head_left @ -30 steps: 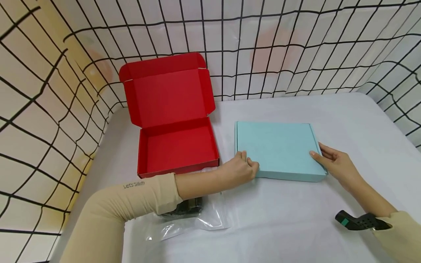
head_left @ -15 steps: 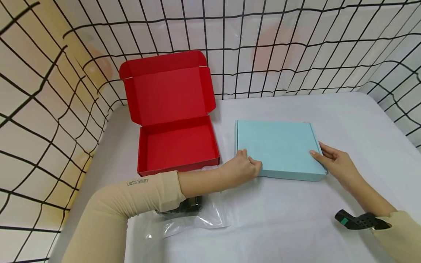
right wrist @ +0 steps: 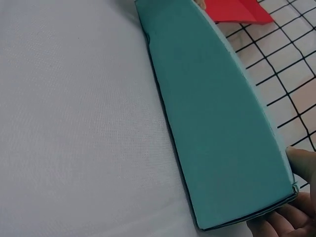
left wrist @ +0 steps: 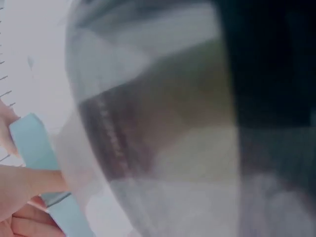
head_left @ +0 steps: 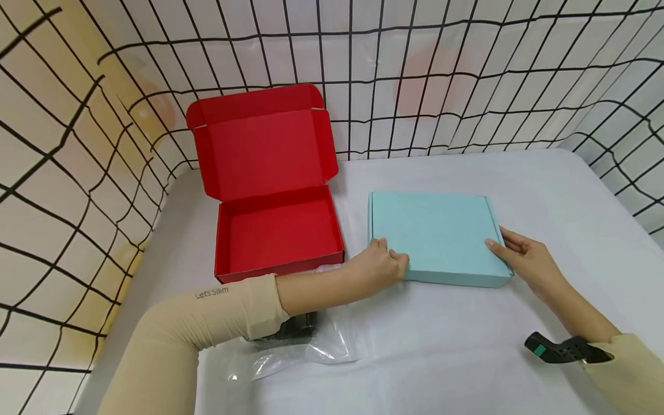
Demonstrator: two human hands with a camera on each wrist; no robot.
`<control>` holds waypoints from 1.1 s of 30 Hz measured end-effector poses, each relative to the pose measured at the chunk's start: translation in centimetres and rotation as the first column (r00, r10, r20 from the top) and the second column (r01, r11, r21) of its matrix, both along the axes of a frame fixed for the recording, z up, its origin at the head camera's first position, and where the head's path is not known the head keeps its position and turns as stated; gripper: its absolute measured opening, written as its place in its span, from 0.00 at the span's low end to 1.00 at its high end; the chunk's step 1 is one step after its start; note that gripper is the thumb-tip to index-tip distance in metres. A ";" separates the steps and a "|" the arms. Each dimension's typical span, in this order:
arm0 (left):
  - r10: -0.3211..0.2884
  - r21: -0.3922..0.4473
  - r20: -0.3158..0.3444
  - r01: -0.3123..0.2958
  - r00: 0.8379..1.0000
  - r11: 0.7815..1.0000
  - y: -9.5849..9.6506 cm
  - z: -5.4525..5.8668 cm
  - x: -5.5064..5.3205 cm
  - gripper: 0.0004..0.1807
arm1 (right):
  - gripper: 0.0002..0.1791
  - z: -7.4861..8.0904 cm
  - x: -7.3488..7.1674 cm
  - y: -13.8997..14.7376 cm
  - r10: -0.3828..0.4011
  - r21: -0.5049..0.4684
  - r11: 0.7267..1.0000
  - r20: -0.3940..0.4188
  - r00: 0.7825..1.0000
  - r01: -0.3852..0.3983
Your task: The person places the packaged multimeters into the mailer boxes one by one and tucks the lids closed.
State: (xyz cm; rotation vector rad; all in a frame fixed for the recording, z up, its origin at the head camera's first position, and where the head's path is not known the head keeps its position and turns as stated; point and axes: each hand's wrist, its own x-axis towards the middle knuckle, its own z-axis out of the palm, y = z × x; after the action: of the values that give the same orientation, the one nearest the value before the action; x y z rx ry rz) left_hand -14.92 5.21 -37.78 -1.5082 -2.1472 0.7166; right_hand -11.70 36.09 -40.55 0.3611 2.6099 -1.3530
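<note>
Light-blue box (head_left: 436, 230), lid closed, is gripped at its right end by the right hand (head_left: 528, 258), near-left corner by the left hand (head_left: 377, 265); red box (head_left: 282, 230) stands open alongside.

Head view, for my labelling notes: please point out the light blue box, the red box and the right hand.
Light blue box (head_left: 433, 233): head view, top face.
Red box (head_left: 282, 233): head view, inside floor.
Right hand (head_left: 531, 262): head view, middle of the hand.

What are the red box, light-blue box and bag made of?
Red box: probably cardboard, matte; slotted, folded flaps.
Light-blue box: likely cardboard too, smooth matte; creased folds.
Bag: apparently plastic film, clear, glossy; wrinkles, bright highlights.
</note>
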 end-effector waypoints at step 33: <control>0.171 0.184 0.670 -0.386 0.722 0.904 -4.5 3.9 -0.6 0.22 | 0.25 0.4 -2.1 -3.5 -0.143 -0.190 0.979 -0.415 0.898 0.068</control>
State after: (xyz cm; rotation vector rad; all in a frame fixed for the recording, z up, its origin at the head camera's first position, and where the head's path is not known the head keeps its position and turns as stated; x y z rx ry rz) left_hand -15.56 0.72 -33.86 -1.3823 -2.8745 -0.1232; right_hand -13.84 32.62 -40.12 0.1980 2.8118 -1.8663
